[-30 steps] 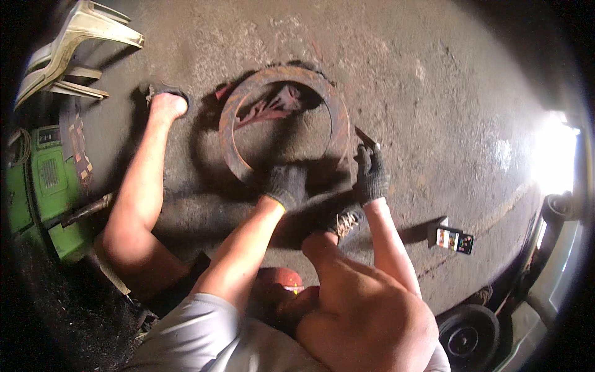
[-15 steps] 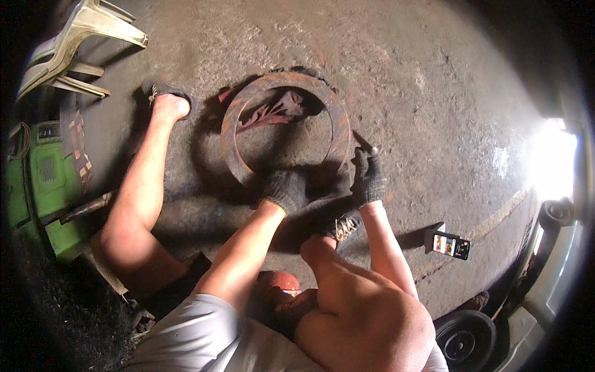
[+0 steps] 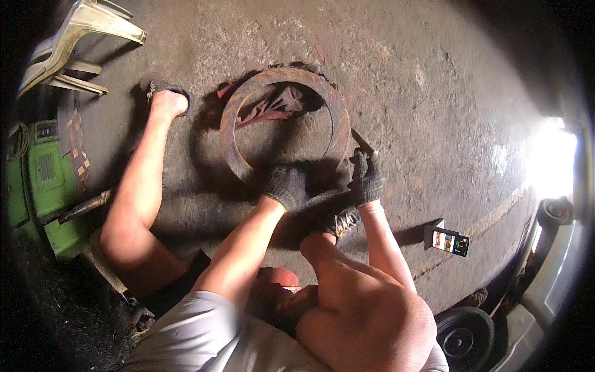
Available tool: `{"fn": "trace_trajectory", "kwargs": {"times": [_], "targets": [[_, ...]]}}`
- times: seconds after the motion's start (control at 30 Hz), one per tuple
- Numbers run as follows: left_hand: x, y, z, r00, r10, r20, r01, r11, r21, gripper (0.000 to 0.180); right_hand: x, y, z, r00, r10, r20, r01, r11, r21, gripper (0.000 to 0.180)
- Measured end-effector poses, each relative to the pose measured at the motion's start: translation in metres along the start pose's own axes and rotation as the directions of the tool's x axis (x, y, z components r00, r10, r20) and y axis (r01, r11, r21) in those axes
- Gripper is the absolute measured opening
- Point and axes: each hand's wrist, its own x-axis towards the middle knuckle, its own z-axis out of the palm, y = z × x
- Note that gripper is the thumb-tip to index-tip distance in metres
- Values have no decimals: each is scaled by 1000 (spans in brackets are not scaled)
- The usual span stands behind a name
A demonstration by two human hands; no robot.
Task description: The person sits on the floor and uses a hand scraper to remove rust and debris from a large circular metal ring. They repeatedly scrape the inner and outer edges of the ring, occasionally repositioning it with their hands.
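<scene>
A large, flat, rusty metal ring stands in front of me, with the floor showing through its middle. My left hand, in a dark knit glove with a yellow edge, is closed on its near rim; deep shadow hides the fingertips. Just right of the ring, my gloved right hand is closed around a thin, dark, narrow tool. That tool slants up and left toward the ring's outer edge; its exact kind cannot be made out. A crumpled dark red cloth shows through the ring's far part.
Both my legs frame the work, the right shoe close behind the ring. A phone leans on a small stand at the right. Also around are a green machine, a pale plastic chair, a wheel and a rounded red object.
The tool in my right hand has tipped slightly, and that hand has shifted a little. My left hand and the ring have barely moved.
</scene>
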Motion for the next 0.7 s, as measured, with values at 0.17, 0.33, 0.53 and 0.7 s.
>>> {"fn": "trace_trajectory", "kwargs": {"times": [0.17, 0.33, 0.53, 0.7], "targets": [[4, -1, -3, 1000, 11, -10, -10, 999, 53, 44, 0, 13, 3, 969, 247, -27, -247, 969, -11, 43], [4, -3, 2, 1000, 28, 0, -28, 995, 97, 46, 7, 15, 1, 991, 135, -3, -134, 981, -139, 39], [16, -13, 32, 987, 156, 31, -156, 988, 8, 59, 9, -9, -8, 989, 148, -18, -138, 957, 254, 39], [16, -16, 40, 989, 142, -33, -141, 989, 33, 65, 14, -21, -9, 987, 162, -17, -145, 918, 369, 38]]}}
